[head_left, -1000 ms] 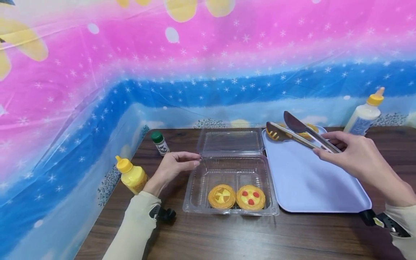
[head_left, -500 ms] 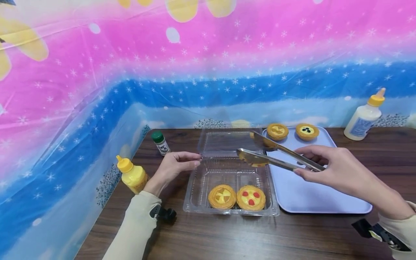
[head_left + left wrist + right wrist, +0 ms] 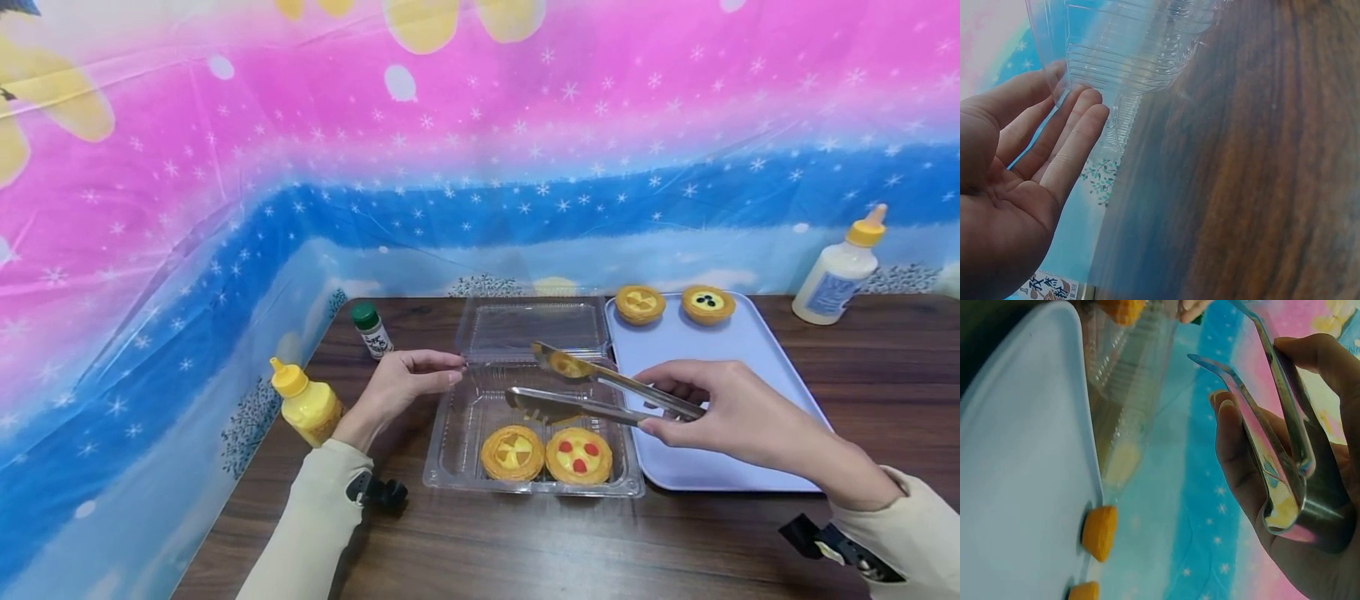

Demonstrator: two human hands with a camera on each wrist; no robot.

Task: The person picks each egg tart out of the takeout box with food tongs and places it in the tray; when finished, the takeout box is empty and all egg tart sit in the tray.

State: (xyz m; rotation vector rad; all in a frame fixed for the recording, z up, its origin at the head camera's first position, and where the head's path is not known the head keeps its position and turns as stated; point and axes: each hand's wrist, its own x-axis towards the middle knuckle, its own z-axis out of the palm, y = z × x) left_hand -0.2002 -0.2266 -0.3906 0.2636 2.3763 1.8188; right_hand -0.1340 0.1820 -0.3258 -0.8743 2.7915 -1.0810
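At its back left corner, my left hand (image 3: 405, 379) pinches the edge of a hinged clear plastic box (image 3: 457, 450), whose lid (image 3: 532, 325) lies folded back. In the left wrist view, the fingertips meet the clear edge. My right hand (image 3: 720, 417) grips a pair of metal tongs (image 3: 622, 379) above the box. Their two arms stand apart, and I see nothing held between them. Two egg tarts sit side by side at the box's front: a brown-patched tart (image 3: 512, 454) and a red-dotted tart (image 3: 579, 456).
A lilac tray (image 3: 720, 471) stands right of the box. At its back sit another patched tart (image 3: 640, 305) and a dark-dotted tart (image 3: 708, 305). Around stand a white bottle (image 3: 836, 275), a yellow squeeze bottle (image 3: 309, 408) and a green-capped shaker (image 3: 371, 329).
My right hand has carried the tongs leftward and down from above the tray's tarts to over the box. The left hand stays on the box's corner.
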